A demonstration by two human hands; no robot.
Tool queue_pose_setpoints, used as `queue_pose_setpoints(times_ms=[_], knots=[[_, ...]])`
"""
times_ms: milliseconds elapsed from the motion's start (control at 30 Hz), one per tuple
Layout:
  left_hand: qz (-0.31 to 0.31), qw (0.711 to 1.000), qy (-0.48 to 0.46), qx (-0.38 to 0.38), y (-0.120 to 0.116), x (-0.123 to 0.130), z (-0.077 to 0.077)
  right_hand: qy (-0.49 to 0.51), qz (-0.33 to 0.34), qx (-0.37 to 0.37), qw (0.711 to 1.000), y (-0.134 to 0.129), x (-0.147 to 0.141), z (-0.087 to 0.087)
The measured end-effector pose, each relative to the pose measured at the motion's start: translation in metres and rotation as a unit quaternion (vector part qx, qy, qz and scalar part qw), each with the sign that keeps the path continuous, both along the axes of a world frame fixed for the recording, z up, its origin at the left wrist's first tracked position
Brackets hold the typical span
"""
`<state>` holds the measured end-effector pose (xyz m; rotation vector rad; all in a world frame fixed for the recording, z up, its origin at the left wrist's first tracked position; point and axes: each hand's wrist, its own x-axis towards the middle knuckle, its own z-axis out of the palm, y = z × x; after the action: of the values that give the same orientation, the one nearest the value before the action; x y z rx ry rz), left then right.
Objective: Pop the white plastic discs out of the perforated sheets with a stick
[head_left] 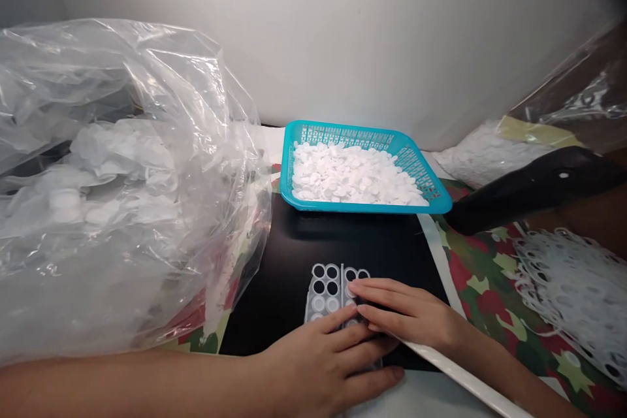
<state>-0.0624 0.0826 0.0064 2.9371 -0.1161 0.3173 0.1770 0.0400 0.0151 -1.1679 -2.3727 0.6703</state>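
Observation:
A translucent plastic tray (316,290) with rows of round holes lies on a black board (264,313). White discs (318,304) sit in some holes, while other holes at its far end show dark. My left hand (337,362) lies across the tray's near part, palm down with fingers apart, and hides much of it. On the tray's right side, my right hand (411,313) reaches in with fingers stretched out, the tips touching it near a white disc. A thin white rod (455,369) runs beneath the right hand; whether the hand touches it, I cannot tell.
Behind the board stands a turquoise basket (289,192) heaped with small white discs (353,173). A big clear bag (196,261) with white pieces bulges at the left. At the right are a black object (533,189), another clear bag (482,153) and a pile of translucent ring-holed strips (568,287) on patterned cloth (490,300).

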Motion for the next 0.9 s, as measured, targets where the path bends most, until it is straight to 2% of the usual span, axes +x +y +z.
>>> queue_pose_setpoints(times_ms=[200, 400, 533, 667, 833, 900], knots=[[0.001, 1.0, 0.002, 0.003, -0.001, -0.001, 0.0, -0.025, 0.011, -0.003, 1.0, 0.001, -0.002, 0.005], [0.002, 1.0, 0.013, -0.008, 0.0, -0.001, 0.002, -0.022, 0.011, 0.061, 0.998, -0.001, -0.006, -0.01], [-0.003, 1.0, 0.02, -0.006, 0.0, -0.001, 0.001, 0.004, -0.021, 0.119, 0.993, 0.002, -0.006, -0.012], [-0.01, 0.999, 0.035, 0.006, 0.0, -0.002, 0.001, 0.048, -0.072, 0.177, 0.98, 0.006, -0.008, -0.002], [-0.012, 0.998, 0.059, 0.003, 0.001, -0.001, 0.005, 0.057, -0.118, 0.214, 0.968, 0.006, -0.01, 0.008], [-0.009, 0.998, 0.061, -0.007, 0.001, -0.001, 0.006, 0.06, -0.173, 0.239, 0.953, 0.006, -0.006, 0.011]])
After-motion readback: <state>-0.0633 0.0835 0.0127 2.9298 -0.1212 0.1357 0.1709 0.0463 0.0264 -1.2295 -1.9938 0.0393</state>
